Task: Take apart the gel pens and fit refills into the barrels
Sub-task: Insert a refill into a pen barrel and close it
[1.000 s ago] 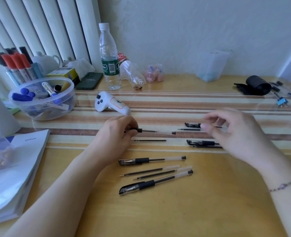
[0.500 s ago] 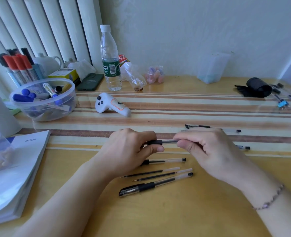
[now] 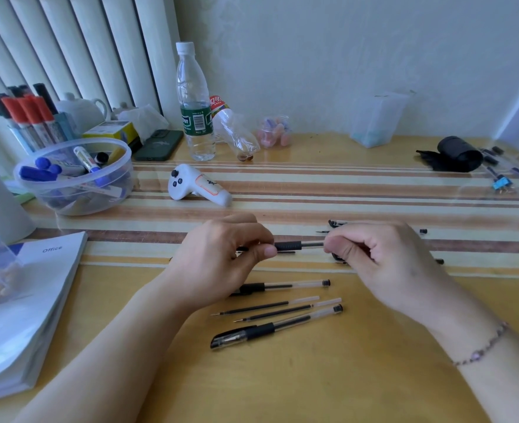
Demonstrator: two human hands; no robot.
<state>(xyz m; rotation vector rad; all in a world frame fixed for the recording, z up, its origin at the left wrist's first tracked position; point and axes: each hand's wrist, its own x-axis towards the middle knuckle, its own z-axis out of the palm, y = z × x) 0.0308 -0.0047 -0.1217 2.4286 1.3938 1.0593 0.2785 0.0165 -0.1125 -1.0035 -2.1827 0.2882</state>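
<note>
Pens and loose refills lie scattered on the wooden table (image 3: pixel 328 377) near both hands. The left hand (image 3: pixel 221 261) pinches the tip end of a gel pen (image 3: pixel 288 246) held level above the striped mat (image 3: pixel 313 190); the right hand (image 3: pixel 383 264) curls its fingers round the barrel end. Just below them rest a capless pen (image 3: pixel 282 286), two refills (image 3: pixel 270 309) and a capped pen (image 3: pixel 270 329). More pen parts lie half hidden behind the right hand. Farther back stand a water bottle (image 3: pixel 194 105), a white controller (image 3: pixel 197 185) and a bowl of markers (image 3: pixel 75 175); a book (image 3: pixel 23 315) sits at left.
</note>
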